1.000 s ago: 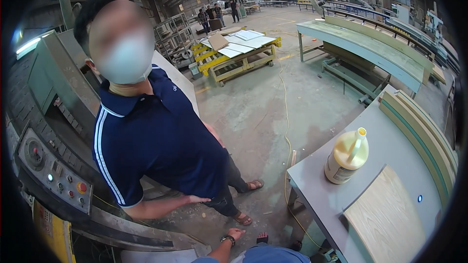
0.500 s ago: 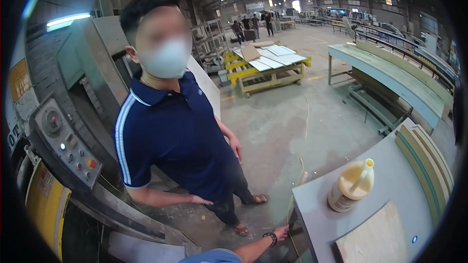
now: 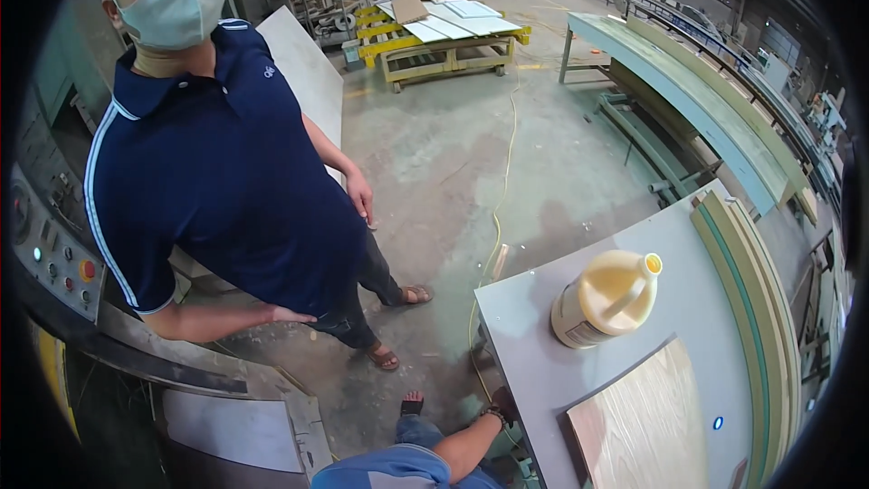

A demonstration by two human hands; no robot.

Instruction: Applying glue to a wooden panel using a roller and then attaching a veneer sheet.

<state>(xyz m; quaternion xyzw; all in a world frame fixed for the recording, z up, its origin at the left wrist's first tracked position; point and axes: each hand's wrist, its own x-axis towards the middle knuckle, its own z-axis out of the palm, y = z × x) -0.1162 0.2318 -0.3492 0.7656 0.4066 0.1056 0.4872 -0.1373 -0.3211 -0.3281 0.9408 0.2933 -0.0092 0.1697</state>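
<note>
My left hand [image 3: 504, 405], with a dark bracelet at its wrist, is low beside the near-left edge of a grey tabletop [image 3: 534, 299]. It is in shade next to a yellow cord [image 3: 497, 217], and its fingers cannot be made out. Whether it grips the cord or the table is unclear. On the tabletop stands an upright, cream plastic jug [image 3: 593, 308] with a handle and an uncapped neck. A pale wood-grain panel [image 3: 638, 426] lies nearer to me. No part of my right hand can be made out.
Facing me at the left stands a person [image 3: 217, 181] in a dark blue polo shirt, near a control panel [image 3: 63, 263]. Long boards [image 3: 751, 326] line the tabletop's right side. Farther off are a yellow trolley [image 3: 444, 59] with panels and a long workbench [image 3: 679, 91].
My view has tipped down and turned right, so the person and tabletop sit farther left. My left hand has drawn closer to the table's edge. My foot now shows.
</note>
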